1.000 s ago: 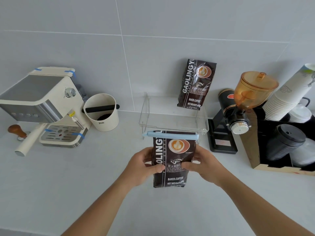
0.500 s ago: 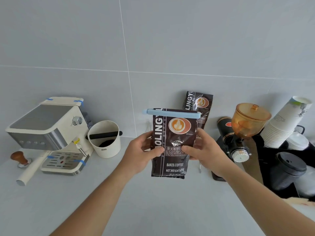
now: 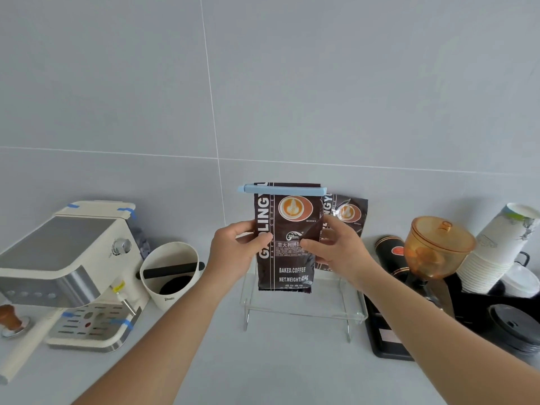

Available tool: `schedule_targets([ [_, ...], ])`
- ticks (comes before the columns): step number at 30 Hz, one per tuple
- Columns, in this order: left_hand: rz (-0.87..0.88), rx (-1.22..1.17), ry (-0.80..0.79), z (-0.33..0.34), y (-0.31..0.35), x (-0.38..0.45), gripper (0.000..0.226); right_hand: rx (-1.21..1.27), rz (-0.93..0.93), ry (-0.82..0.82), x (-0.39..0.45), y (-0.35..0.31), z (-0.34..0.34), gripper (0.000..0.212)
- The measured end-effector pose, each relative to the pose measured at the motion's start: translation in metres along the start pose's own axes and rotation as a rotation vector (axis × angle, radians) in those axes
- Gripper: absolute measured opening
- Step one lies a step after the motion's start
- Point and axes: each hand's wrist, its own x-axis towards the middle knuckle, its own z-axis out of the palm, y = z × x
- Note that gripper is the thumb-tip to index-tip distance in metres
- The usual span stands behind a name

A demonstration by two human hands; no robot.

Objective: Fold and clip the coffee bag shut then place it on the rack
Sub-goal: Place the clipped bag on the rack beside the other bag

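Coffee bag (image 3: 287, 244) upright, long axis vertical, blue clip (image 3: 282, 189) across its folded top | held above clear rack (image 3: 304, 309) | left hand (image 3: 233, 252) and right hand (image 3: 339, 252) grip its sides | second bag (image 3: 347, 211) behind right | knock box (image 3: 171, 274) left, grinder (image 3: 435, 247) right
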Motion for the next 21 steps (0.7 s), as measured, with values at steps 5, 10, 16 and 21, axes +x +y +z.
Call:
schedule_targets([
  [5,-0.001,0.028,0.036,0.002,-0.014,0.033,0.018,-0.047,0.032,0.040,0.034,0.013,0.008,0.043],
  [10,-0.027,0.055,0.061,0.003,-0.039,0.057,0.024,-0.042,0.107,0.019,0.058,0.025,0.015,0.034],
  [16,-0.047,0.054,0.076,0.006,-0.063,0.077,0.027,-0.109,0.118,0.055,0.081,0.047,0.022,0.034],
  [21,-0.071,0.052,0.073,0.012,-0.077,0.088,0.028,-0.166,0.111,0.087,0.089,0.059,0.026,0.035],
])
